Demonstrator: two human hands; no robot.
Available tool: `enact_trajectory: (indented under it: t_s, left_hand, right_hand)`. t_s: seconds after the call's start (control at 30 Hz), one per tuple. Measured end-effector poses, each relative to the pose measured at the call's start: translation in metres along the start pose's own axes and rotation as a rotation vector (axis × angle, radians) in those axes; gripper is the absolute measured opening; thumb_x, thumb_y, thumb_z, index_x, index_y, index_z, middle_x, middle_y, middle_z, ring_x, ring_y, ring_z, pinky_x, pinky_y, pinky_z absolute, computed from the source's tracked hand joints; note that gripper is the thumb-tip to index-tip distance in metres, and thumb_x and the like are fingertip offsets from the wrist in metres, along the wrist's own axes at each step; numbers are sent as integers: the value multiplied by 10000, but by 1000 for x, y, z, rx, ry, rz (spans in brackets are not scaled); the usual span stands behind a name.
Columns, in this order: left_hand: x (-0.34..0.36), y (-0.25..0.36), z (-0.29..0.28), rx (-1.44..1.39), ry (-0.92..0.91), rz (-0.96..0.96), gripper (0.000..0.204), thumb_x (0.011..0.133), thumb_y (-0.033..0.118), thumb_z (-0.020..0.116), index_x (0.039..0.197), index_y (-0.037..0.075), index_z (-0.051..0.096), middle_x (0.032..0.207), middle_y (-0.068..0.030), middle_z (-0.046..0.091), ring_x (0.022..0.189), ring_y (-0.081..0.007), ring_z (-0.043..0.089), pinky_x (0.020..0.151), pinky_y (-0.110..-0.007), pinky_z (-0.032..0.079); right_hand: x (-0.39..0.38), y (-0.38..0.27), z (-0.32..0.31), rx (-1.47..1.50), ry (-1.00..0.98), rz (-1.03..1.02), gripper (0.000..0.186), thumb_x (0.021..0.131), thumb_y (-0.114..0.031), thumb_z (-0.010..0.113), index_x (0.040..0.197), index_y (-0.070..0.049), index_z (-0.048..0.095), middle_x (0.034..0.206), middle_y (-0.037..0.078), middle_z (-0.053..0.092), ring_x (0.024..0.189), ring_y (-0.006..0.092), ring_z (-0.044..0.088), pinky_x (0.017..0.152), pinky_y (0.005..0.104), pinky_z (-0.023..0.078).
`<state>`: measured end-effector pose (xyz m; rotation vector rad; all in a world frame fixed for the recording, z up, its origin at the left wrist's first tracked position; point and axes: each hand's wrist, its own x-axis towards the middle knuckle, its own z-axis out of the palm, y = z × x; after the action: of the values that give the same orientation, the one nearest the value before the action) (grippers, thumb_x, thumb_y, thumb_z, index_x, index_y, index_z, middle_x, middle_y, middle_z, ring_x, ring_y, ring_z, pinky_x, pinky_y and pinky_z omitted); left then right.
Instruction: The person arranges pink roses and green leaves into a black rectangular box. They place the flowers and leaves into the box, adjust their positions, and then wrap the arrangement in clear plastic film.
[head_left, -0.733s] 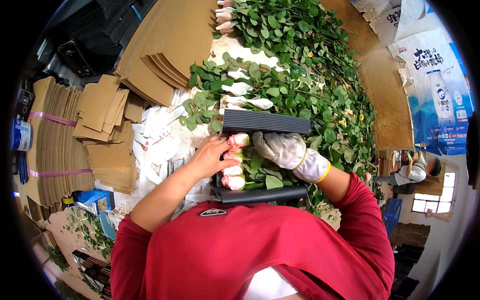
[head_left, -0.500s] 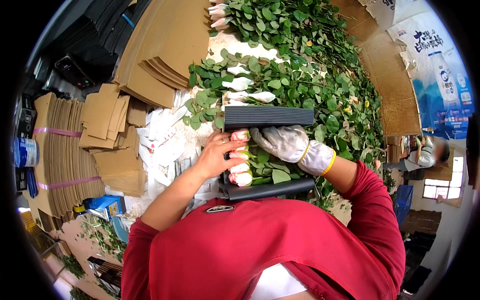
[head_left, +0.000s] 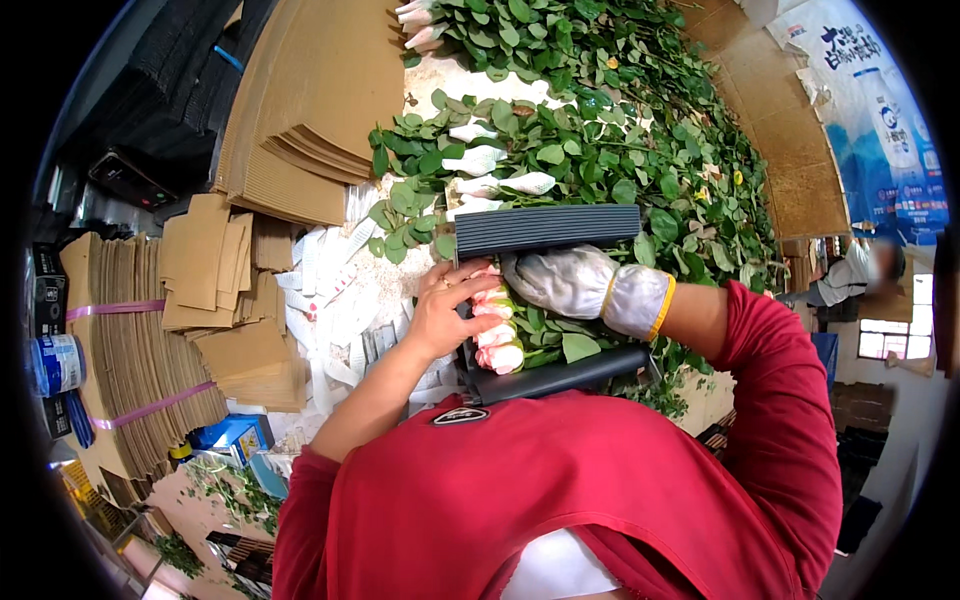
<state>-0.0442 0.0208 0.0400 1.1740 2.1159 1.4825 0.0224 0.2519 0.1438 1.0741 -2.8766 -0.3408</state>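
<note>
L hand, bare, ctr of frame: fingers slightly spread over the left side of the pink roses, thumb apart from forefinger & against a head. R hand, gloved, just right of ctr: fingers together & bent beside the top head; whether it pinches a stem is hidden.

Roses: in a column at ctr, heads to the left, leaves to the right, betw. the ribbed upper flap & smooth lower flap of a black holder.

Stage (judged): several heads already lined up, approx. level; exact no. covered by L hand. These heads are bare & the flaps apart, w/ no wrap on them; by contrast, white-wrapped heads lie on the tabletop, upper ctr.

Surroundings: leafy stems, upper right; cardboard, upper left; strapped cardboard bundle, far left; white strips, left of ctr.
</note>
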Motion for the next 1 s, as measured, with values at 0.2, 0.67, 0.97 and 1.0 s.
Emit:
enact_trajectory:
  t_s: [0.2, 0.67, 0.97, 1.0]
  left_hand:
    - [0, -1, -5, 34, 53, 40, 478, 708, 329, 802, 1155, 190, 705, 1269, -45, 636, 1193, -284, 540, 1092, -463, 320]
    - [-31, 9, -253, 353, 1146, -455, 271, 852, 100, 621, 1107, 8, 635, 1206, -255, 610, 1182, -371, 553, 1014, -435, 421]
    - [29, -72, -323, 414, 904, -729, 164, 774, 165, 693, 910, 80, 660, 1446, -284, 432, 1405, -401, 287, 1160, -513, 191]
    - [32, -76, -322, 439, 972, -741, 142, 768, 171, 687, 886, 97, 665, 1444, -259, 449, 1414, -377, 279, 1156, -547, 165]
  right_hand:
    - [32, -27, -81, 126, -259, 381, 167, 815, -189, 594, 933, -73, 615, 800, 90, 625, 639, 243, 658, 516, 377, 529]
    - [23, -60, -18, 259, -328, 539, 197, 850, -213, 519, 802, -76, 652, 795, 153, 689, 691, 339, 681, 583, 464, 538]
    - [31, -58, -24, 233, -433, 494, 188, 839, -196, 536, 860, -52, 656, 834, 162, 699, 725, 330, 694, 601, 441, 556]
    - [33, -57, -28, 249, -440, 504, 182, 841, -190, 538, 856, -50, 653, 842, 158, 700, 733, 330, 695, 603, 437, 556]
